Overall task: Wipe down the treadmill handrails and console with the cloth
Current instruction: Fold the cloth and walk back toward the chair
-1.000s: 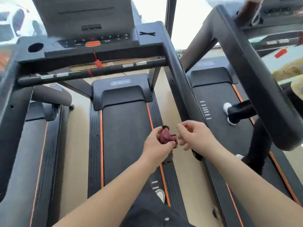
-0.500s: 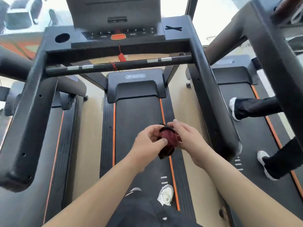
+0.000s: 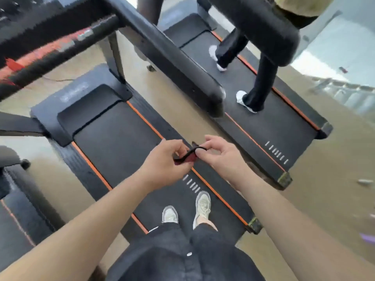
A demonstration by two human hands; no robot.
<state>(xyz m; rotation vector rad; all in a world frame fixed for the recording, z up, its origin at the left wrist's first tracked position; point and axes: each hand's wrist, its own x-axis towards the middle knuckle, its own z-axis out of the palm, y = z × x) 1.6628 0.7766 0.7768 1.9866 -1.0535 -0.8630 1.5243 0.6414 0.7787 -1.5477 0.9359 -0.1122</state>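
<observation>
A small dark red cloth with a black edge (image 3: 187, 157) is stretched between my two hands above the treadmill belt (image 3: 121, 142). My left hand (image 3: 164, 161) pinches its lower left end. My right hand (image 3: 221, 157) pinches its upper right end. The black right handrail (image 3: 172, 57) runs from the upper left to an end cap above my hands. The front crossbar (image 3: 56, 49) with a red tag lies blurred at the upper left. The console is out of view.
I stand on the belt in pale shoes (image 3: 200, 205). Another person's legs (image 3: 257, 86) in black trousers and white shoes stand on the neighbouring treadmill (image 3: 274, 128) to the right, under its thick handrail (image 3: 263, 27). A third treadmill (image 3: 18, 209) lies at the left.
The view has swung down and to the right, so the console has left the frame. The bunched cloth is now pulled out longer between my hands.
</observation>
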